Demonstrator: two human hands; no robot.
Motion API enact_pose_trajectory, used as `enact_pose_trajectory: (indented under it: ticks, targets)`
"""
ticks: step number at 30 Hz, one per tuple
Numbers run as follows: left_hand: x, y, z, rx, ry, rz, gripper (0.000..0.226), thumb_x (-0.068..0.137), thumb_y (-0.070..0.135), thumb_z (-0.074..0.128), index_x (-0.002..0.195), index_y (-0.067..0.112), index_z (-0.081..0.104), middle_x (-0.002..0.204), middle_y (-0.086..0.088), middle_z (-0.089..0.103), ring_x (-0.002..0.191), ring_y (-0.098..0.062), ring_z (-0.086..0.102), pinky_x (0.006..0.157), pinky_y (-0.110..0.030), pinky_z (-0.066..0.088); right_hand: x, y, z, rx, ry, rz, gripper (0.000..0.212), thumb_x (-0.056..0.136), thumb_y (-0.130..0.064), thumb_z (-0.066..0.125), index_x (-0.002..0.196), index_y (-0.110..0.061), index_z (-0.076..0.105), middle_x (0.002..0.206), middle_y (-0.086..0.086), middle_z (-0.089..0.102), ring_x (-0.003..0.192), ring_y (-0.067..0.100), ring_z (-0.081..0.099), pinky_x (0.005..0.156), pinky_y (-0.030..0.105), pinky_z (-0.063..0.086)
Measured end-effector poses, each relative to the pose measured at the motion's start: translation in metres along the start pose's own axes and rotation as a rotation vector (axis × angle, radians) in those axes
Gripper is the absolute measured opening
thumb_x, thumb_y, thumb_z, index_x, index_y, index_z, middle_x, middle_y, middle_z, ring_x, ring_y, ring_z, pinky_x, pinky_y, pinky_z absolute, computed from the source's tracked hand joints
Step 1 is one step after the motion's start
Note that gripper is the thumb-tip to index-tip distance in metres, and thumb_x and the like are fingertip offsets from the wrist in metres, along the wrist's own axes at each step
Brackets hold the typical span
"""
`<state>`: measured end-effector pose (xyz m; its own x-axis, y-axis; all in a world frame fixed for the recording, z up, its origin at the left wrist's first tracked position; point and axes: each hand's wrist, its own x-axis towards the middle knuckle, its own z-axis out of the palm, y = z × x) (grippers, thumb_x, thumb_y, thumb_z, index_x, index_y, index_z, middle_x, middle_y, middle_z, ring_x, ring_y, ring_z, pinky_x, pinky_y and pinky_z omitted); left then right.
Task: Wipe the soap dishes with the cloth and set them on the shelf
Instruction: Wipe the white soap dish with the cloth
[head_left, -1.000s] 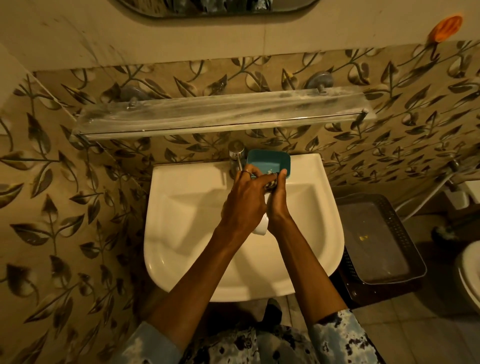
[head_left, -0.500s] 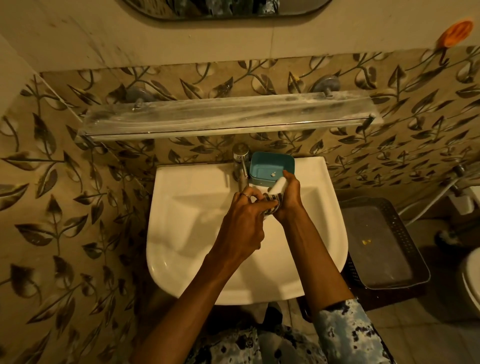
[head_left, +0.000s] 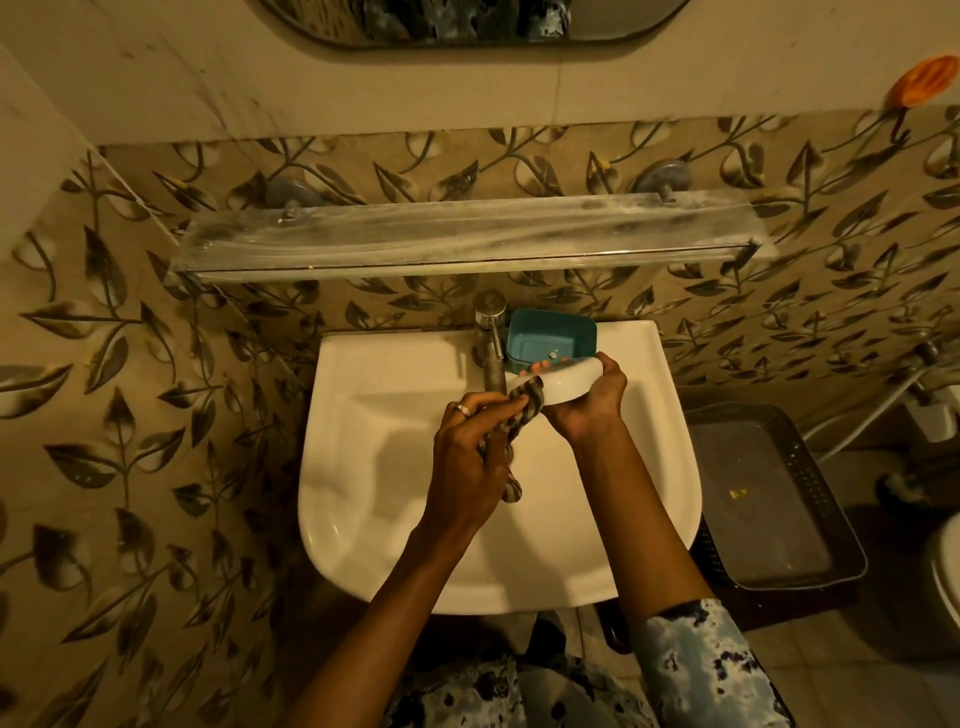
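Observation:
My right hand (head_left: 589, 402) holds a white soap dish (head_left: 563, 383) tilted on its side over the white basin (head_left: 363, 467). My left hand (head_left: 467, 457) grips a striped cloth (head_left: 519, 415) whose end presses against the left end of the white dish. A teal soap dish (head_left: 540, 335) sits on the basin's back rim, just behind the white one and right of the tap (head_left: 491, 338). The glass shelf (head_left: 467, 239) runs along the wall above the basin with nothing on it.
A dark plastic basket (head_left: 810, 499) with a tray-like top stands to the right of the basin. A toilet edge (head_left: 948, 571) shows at far right. A mirror (head_left: 467, 21) hangs above the shelf. An orange hook (head_left: 924, 83) is on the wall.
The white dish has come out from between my hands and turned on its side in my right hand. My left hand with the cloth slid down and left to the dish's end.

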<state>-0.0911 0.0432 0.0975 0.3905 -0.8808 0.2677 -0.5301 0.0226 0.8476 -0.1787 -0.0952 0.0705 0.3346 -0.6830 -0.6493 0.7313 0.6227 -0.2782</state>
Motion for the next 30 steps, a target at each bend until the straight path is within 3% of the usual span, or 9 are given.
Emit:
enact_pose_trajectory:
  ticks: [6,8,10,14,17,19,21,23,30]
  targets:
    - [0.009,-0.002,0.0,-0.129,0.09,-0.198,0.031,0.09,-0.002,0.053,0.118,0.007,0.064,0.112,0.0,0.064,0.103,-0.011,0.059,0.094,-0.018,0.048,-0.008,0.0,-0.002,0.013,-0.191,0.114,0.051,0.084,-0.045,0.048,0.122,-0.012,0.051,0.105,0.023,0.066,0.09,0.039,0.068,0.078,0.048,0.059]
    - [0.013,-0.004,0.0,-0.162,0.064,-0.274,0.032,0.091,0.001,0.053,0.12,0.01,0.063,0.112,0.004,0.063,0.103,-0.008,0.059,0.092,-0.014,0.047,-0.013,0.002,0.0,-0.021,-0.265,0.19,0.049,0.082,-0.048,0.05,0.116,-0.013,0.054,0.106,0.025,0.069,0.095,0.043,0.068,0.079,0.048,0.057]
    - [0.016,-0.006,-0.002,-0.186,0.02,-0.308,0.032,0.092,0.004,0.054,0.121,0.014,0.063,0.112,0.008,0.063,0.102,-0.006,0.058,0.088,-0.007,0.046,-0.017,0.001,0.001,-0.101,-0.338,0.212,0.048,0.079,-0.05,0.049,0.111,-0.014,0.057,0.105,0.023,0.07,0.093,0.041,0.069,0.078,0.045,0.058]
    - [0.03,-0.012,-0.008,-0.161,-0.083,-0.323,0.035,0.091,0.005,0.055,0.122,0.018,0.062,0.12,0.002,0.064,0.111,-0.011,0.057,0.098,-0.026,0.046,-0.023,-0.003,-0.001,-0.276,-0.399,0.198,0.052,0.075,-0.05,0.049,0.1,-0.012,0.072,0.086,0.015,0.074,0.073,0.027,0.072,0.064,0.036,0.059]
    - [0.045,-0.016,-0.016,-0.113,-0.044,-0.3,0.037,0.089,0.001,0.054,0.119,0.021,0.064,0.114,0.006,0.063,0.102,-0.006,0.058,0.084,-0.009,0.047,-0.023,-0.002,-0.008,-0.385,-0.365,0.207,0.049,0.076,-0.05,0.05,0.097,-0.014,0.076,0.088,0.012,0.071,0.074,0.026,0.071,0.067,0.037,0.059]
    - [0.055,-0.018,-0.026,-0.12,0.057,-0.316,0.037,0.09,0.001,0.054,0.119,0.021,0.064,0.108,0.011,0.061,0.094,0.001,0.057,0.075,0.0,0.045,-0.021,-0.001,-0.012,-0.433,-0.373,0.228,0.054,0.077,-0.049,0.049,0.113,-0.014,0.066,0.104,0.017,0.067,0.09,0.033,0.067,0.085,0.046,0.054]
    - [0.062,-0.023,-0.034,-0.138,0.13,-0.331,0.036,0.089,0.0,0.054,0.119,0.018,0.064,0.109,0.012,0.062,0.1,-0.003,0.059,0.086,-0.009,0.046,-0.019,0.001,-0.015,-0.435,-0.397,0.262,0.06,0.077,-0.049,0.048,0.123,-0.012,0.056,0.118,0.022,0.061,0.108,0.04,0.058,0.099,0.053,0.041]
    - [0.064,-0.028,-0.042,-0.132,0.164,-0.343,0.036,0.089,-0.001,0.054,0.119,0.015,0.064,0.111,0.01,0.063,0.107,-0.007,0.059,0.095,-0.021,0.046,-0.019,0.004,-0.017,-0.422,-0.395,0.279,0.06,0.076,-0.049,0.049,0.124,-0.012,0.052,0.12,0.022,0.059,0.111,0.041,0.056,0.098,0.054,0.041]
    - [0.051,-0.041,-0.052,-0.119,0.195,-0.374,0.034,0.09,-0.004,0.052,0.12,0.008,0.063,0.116,-0.002,0.065,0.109,-0.017,0.061,0.099,-0.032,0.048,-0.015,0.004,-0.017,-0.564,-0.209,0.212,0.04,0.087,-0.047,0.044,0.107,-0.014,0.053,0.092,0.014,0.063,0.083,0.03,0.064,0.078,0.039,0.049]
